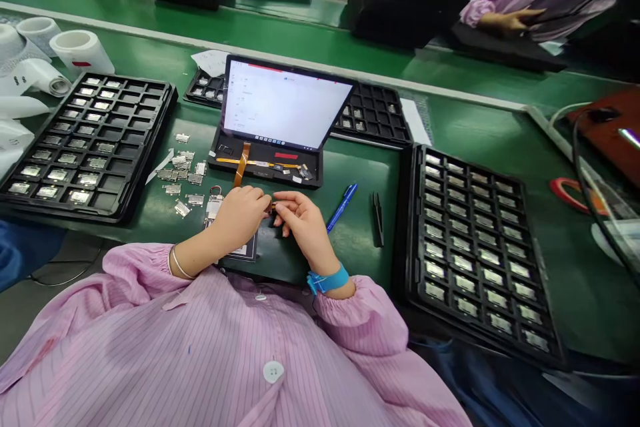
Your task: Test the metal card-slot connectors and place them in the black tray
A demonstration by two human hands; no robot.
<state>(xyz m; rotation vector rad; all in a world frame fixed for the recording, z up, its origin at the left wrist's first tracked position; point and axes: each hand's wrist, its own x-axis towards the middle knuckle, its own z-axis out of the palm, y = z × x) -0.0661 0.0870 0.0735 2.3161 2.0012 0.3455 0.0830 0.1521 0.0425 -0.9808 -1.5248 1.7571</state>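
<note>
The left hand (240, 219) and right hand (306, 221) meet at the fingertips, both nearly closed in a fine pinch on a small dark component (273, 205). Most of it is hidden by the fingers, so its exact form cannot be made out. A blue wrist strap (327, 279) circles the right wrist and a thin bangle (181, 264) the left. The sleeves of a pink striped smock (225, 347) lie just behind the table's edge.

At 11 o'clock, an amber flat flex cable (241, 165) runs from a black fixture (265, 172) down toward the hands, below an upright tablet (285, 103) at 12 o'clock. Loose metal shields (181, 170) lie at 9 o'clock on the green table (363, 173), beyond them a black tray (87, 147) of parts. A blue pen (343, 207) and black tweezers (377, 219) lie at 3 o'clock, with another loaded tray (480, 253) further out. A co-worker's hand (505, 20) shows at 2 o'clock.

The pinched part is so small that a slackened grip could drop it onto the dark mat. Drawing the hands apart could strain or crease the cable, and a careless left forearm could scatter the shields.
</note>
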